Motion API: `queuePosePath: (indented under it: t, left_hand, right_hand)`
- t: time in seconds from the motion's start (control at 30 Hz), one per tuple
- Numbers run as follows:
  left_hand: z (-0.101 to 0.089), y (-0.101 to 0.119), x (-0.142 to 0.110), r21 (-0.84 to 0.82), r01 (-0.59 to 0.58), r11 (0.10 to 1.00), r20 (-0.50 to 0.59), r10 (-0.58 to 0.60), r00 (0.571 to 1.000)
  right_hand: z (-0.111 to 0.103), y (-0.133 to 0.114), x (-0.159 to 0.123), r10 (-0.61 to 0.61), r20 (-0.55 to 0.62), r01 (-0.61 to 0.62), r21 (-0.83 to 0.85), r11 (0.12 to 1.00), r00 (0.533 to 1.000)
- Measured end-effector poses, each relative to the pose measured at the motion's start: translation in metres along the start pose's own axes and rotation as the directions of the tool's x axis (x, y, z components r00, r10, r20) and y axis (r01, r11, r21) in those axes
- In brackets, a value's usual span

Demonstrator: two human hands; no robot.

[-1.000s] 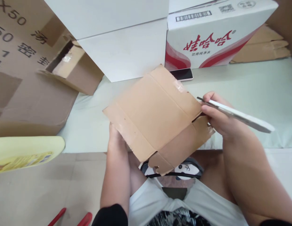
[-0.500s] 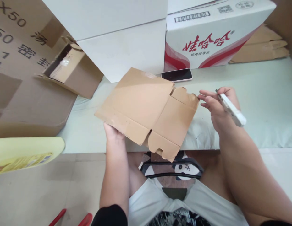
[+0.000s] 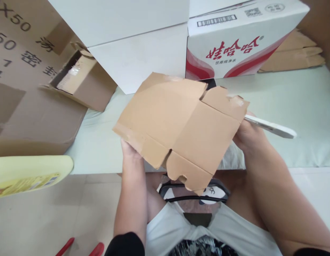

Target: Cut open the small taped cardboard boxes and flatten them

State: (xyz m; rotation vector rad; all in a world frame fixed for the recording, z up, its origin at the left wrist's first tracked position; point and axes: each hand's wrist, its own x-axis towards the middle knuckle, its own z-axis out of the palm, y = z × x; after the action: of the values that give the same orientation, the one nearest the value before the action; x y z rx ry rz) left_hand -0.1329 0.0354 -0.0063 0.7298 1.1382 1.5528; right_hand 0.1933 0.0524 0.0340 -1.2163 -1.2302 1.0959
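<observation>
An opened-out brown cardboard box (image 3: 178,124) with notched flaps is held tilted above the pale green cloth surface. My left hand (image 3: 131,150) is closed on its lower left edge, with the fingers hidden underneath. At the right edge, my right hand (image 3: 246,134) has its fingers behind the cardboard and grips a white-handled utility knife (image 3: 274,127). The knife's handle points out to the right; its blade end is hidden. Behind the cardboard's far edge, a dark corner of a phone (image 3: 209,83) shows.
White cartons (image 3: 151,53) and a red-printed water carton (image 3: 220,53) stand at the back. On the left are a large brown carton (image 3: 39,117), a small open box (image 3: 92,80) and a yellow container (image 3: 31,170). Folded cardboard (image 3: 290,57) lies at the back right.
The cardboard has shifted right and its right part has swung up, covering most of the phone. My right hand has moved behind its right edge, and the knife handle has turned flatter.
</observation>
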Motion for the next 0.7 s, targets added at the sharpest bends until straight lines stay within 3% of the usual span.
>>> queuePosePath:
  t: [0.07,0.13,0.2,0.27,0.4,0.57,0.7]
  left_hand:
    - [-0.002,-0.001,0.002,0.021,-0.006,1.000,0.024,0.006,1.000]
    - [-0.002,0.000,0.004,0.053,-0.033,0.998,0.007,0.033,0.999]
    - [-0.002,0.001,0.005,0.080,-0.080,0.994,-0.026,0.082,0.996]
    - [-0.003,0.003,0.008,0.112,-0.147,0.983,-0.046,0.153,0.987]
    - [-0.009,-0.001,0.011,0.157,-0.198,0.968,-0.069,0.211,0.975]
    - [-0.009,-0.004,0.007,0.087,-0.151,0.985,-0.121,0.161,0.980]
    - [0.006,0.001,0.003,-0.082,-0.157,0.984,-0.201,0.138,0.970]
  right_hand:
    - [0.001,0.001,0.000,0.080,0.021,-0.082,0.110,0.991,0.997]
    - [-0.001,0.006,0.001,0.151,-0.081,-0.142,0.104,0.984,0.985]
    - [-0.005,0.012,0.002,0.137,-0.240,-0.157,-0.067,0.985,0.961]
    - [-0.009,0.018,0.003,0.064,-0.311,-0.173,-0.337,0.926,0.948]
    - [-0.010,0.027,0.003,0.079,-0.166,-0.176,-0.727,0.663,0.983]
    - [-0.006,0.037,0.005,0.036,0.070,0.041,-0.846,0.531,0.997]
    - [-0.007,0.044,0.006,0.051,0.155,0.119,-0.896,0.429,0.987]
